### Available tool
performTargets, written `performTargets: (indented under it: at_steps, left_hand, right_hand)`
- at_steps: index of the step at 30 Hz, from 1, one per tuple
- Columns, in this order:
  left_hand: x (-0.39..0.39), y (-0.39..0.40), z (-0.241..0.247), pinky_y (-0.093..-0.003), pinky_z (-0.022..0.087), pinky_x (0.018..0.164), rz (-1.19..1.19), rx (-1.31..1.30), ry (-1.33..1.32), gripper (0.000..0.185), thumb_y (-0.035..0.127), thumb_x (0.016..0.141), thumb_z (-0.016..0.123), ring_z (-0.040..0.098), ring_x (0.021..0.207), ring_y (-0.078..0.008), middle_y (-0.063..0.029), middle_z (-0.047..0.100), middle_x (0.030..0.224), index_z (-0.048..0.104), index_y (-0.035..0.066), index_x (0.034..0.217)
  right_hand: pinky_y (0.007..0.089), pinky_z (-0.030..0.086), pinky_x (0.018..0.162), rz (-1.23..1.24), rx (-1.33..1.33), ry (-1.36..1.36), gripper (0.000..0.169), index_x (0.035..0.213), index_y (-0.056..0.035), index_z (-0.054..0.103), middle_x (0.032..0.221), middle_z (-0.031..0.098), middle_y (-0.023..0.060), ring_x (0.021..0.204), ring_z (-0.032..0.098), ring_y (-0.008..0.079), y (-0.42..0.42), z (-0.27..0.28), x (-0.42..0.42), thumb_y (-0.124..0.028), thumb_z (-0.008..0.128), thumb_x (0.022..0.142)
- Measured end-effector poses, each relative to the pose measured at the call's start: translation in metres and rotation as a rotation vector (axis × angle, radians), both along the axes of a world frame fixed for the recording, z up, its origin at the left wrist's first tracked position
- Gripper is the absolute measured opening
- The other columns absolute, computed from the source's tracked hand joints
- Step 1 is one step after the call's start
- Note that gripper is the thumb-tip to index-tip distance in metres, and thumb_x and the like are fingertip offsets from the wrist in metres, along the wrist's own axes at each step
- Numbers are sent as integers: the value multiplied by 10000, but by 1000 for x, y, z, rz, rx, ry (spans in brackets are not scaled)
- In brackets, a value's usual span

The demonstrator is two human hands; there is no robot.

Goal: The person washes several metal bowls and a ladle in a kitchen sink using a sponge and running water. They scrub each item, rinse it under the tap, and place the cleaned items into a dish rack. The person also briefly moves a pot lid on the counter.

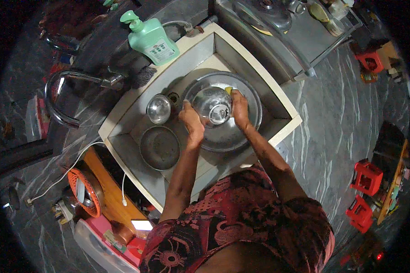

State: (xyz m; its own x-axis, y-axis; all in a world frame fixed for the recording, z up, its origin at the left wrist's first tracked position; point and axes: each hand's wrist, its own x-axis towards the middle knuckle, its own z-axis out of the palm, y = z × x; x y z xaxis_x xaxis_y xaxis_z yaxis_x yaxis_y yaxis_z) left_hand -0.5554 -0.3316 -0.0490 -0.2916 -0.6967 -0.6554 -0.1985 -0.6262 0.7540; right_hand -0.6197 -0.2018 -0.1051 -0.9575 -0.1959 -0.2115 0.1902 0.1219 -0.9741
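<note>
Both hands grip a shiny metal bowl [210, 97], its round base turned up, above a large round metal basin [222, 140] in the sink. My left hand [192, 121] holds the bowl's left side. On the other side, my right hand [240, 107] steadies it, with a yellow sponge [228, 90] partly showing at the fingertips. A small metal bowl [159, 109] lies left of the basin, beside the drain [173, 98]. Below it sits a dark round pan or dish [160, 147].
The sink's pale rim [256, 51] surrounds the work. A green pump bottle [153, 42] stands on its upper left edge, near a curved chrome faucet [51, 92]. A metal rack [283, 37] holds lidded cookware at upper right. An orange basket [78, 191] stands at lower left.
</note>
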Motion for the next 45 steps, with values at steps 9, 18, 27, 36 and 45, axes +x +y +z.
performTargets:
  at_steps: [9,18,27,36,45]
  left_hand:
    - [-16,24,-62,-388,400,620,161,-288,89,514,361,885,420,487,605,-259,-192,555,705,544,-115,735]
    - [2,-6,-220,-344,445,594,-709,-1372,-772,327,154,819,490,597,626,-237,-120,610,700,477,-42,1080]
    - [6,2,-143,-340,396,451,-940,-1869,444,89,85,726,578,467,456,-206,-26,443,484,568,29,794]
    - [48,2,-257,-421,379,777,-676,-672,-306,390,349,733,569,496,934,-300,-167,516,995,526,0,901]
    - [42,-23,-187,-333,361,868,-937,-1168,-761,339,209,823,441,460,1058,-272,-171,528,1056,501,-27,1059]
  right_hand:
    - [438,319,919,-7,240,497,378,1244,-76,411,1216,367,262,1077,393,412,-22,16,47,-232,373,903]
    - [406,341,926,158,292,441,359,1184,-111,489,1154,484,203,1091,420,367,-17,-39,25,-283,428,875]
    - [343,466,713,203,-36,-658,379,995,-19,539,877,598,131,823,572,265,18,-57,-21,-345,526,802]
    - [372,442,765,1035,1173,294,448,1095,1,470,991,533,163,823,546,313,39,-227,-14,-289,562,765]
    - [474,322,878,578,1254,621,538,1335,-107,248,1256,339,263,1065,399,392,30,-114,-8,-199,427,836]
